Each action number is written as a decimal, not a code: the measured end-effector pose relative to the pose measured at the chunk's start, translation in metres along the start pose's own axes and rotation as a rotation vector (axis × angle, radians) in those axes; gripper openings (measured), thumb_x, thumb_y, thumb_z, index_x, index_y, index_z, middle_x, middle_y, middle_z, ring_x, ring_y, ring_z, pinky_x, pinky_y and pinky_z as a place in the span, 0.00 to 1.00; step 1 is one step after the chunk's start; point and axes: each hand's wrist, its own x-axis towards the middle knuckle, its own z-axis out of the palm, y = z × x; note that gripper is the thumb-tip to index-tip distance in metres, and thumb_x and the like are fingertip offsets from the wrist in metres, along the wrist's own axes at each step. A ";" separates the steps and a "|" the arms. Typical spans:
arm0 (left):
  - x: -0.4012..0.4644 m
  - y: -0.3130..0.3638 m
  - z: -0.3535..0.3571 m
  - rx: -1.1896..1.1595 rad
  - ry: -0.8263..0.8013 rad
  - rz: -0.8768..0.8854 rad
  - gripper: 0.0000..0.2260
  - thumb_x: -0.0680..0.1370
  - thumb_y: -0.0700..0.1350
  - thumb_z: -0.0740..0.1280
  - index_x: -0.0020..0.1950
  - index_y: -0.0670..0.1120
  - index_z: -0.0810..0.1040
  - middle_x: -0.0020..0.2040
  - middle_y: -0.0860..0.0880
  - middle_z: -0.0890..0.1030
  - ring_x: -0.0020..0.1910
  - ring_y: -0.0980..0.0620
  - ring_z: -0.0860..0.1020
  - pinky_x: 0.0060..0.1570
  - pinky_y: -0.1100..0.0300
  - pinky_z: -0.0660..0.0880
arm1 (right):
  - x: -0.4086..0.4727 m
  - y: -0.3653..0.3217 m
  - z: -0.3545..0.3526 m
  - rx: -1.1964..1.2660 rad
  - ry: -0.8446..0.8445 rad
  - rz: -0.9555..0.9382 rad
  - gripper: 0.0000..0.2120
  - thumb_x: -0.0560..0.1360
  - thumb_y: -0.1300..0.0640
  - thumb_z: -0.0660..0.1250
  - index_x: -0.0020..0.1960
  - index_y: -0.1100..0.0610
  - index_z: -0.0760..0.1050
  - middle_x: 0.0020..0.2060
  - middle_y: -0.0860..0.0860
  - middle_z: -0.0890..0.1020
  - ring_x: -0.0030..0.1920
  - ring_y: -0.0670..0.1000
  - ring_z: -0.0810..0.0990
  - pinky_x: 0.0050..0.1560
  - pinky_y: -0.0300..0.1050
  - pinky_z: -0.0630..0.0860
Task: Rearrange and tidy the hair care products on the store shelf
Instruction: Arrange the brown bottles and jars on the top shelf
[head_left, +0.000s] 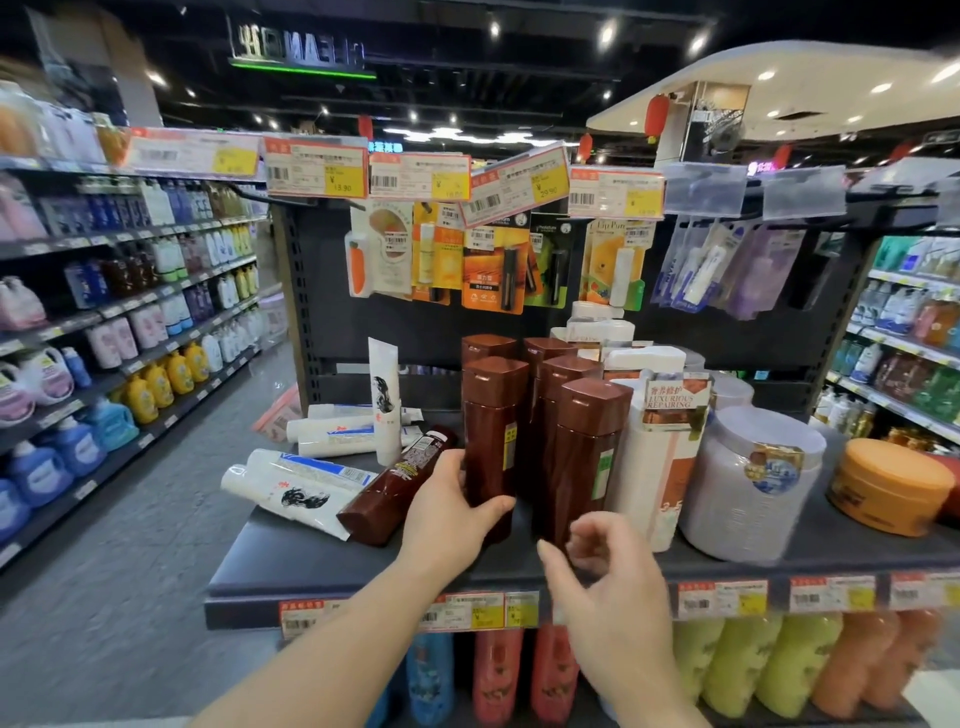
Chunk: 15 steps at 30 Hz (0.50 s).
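Observation:
Several upright brown bottles stand in two rows on the dark shelf (322, 566). My left hand (451, 512) wraps around the lower part of the front-left brown bottle (491, 436). Just in front of the front-right brown bottle (584, 457), my right hand (608, 566) hovers with curled fingers and holds nothing. One more brown bottle (397, 486) lies on its side to the left. White tubes (291, 491) lie scattered at the shelf's left end, and one white tube (385, 400) stands upright behind them.
White pump bottles (660, 457) stand right of the brown ones, then a clear tub (753, 483) and an orange jar (888, 486). Lip balm cards hang from pegs above. Price tags line the shelf edge. Coloured bottles fill the shelf below. An aisle runs on the left.

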 end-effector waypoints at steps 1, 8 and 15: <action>-0.001 0.001 -0.001 -0.001 -0.004 -0.002 0.23 0.68 0.48 0.78 0.58 0.55 0.71 0.51 0.56 0.83 0.50 0.59 0.81 0.55 0.53 0.78 | -0.002 -0.004 0.007 -0.004 -0.041 -0.017 0.15 0.69 0.52 0.75 0.45 0.39 0.70 0.40 0.41 0.77 0.46 0.39 0.77 0.42 0.33 0.74; -0.008 -0.007 -0.058 0.241 0.124 0.118 0.24 0.66 0.56 0.76 0.59 0.59 0.73 0.50 0.64 0.77 0.52 0.63 0.76 0.51 0.67 0.71 | -0.004 -0.020 0.048 0.022 -0.243 -0.031 0.14 0.72 0.52 0.73 0.52 0.40 0.71 0.45 0.40 0.77 0.50 0.36 0.74 0.49 0.30 0.72; -0.003 -0.038 -0.102 0.986 -0.034 0.046 0.36 0.64 0.73 0.63 0.68 0.59 0.66 0.64 0.56 0.75 0.63 0.53 0.72 0.62 0.49 0.62 | -0.009 -0.028 0.085 0.025 -0.315 0.008 0.15 0.72 0.57 0.73 0.51 0.41 0.72 0.44 0.42 0.78 0.48 0.37 0.75 0.50 0.32 0.73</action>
